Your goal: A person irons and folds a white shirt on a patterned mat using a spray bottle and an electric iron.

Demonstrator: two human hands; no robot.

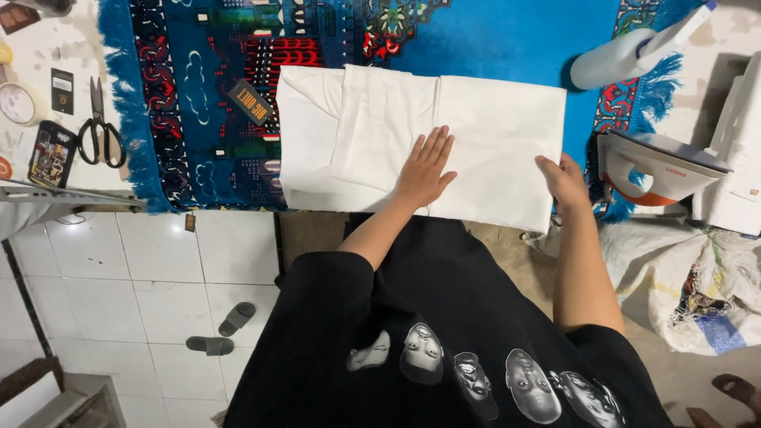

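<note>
A folded white cloth (491, 135) lies on a blue patterned rug (507, 40) that covers the work surface. My left hand (426, 168) rests flat on the middle of the cloth, fingers spread. At the cloth's right edge my right hand (564, 181) grips the fabric near the lower corner. A dark rectangular tag (250, 101) sits by the cloth's upper left corner.
An orange and white iron (658, 168) rests on its side right of the cloth. A white spray bottle (634, 49) lies at the top right. Black scissors (99, 127), a tape roll (20, 103) and a phone (51, 153) are on the left. Grey slippers (222, 331) lie on the tiled floor.
</note>
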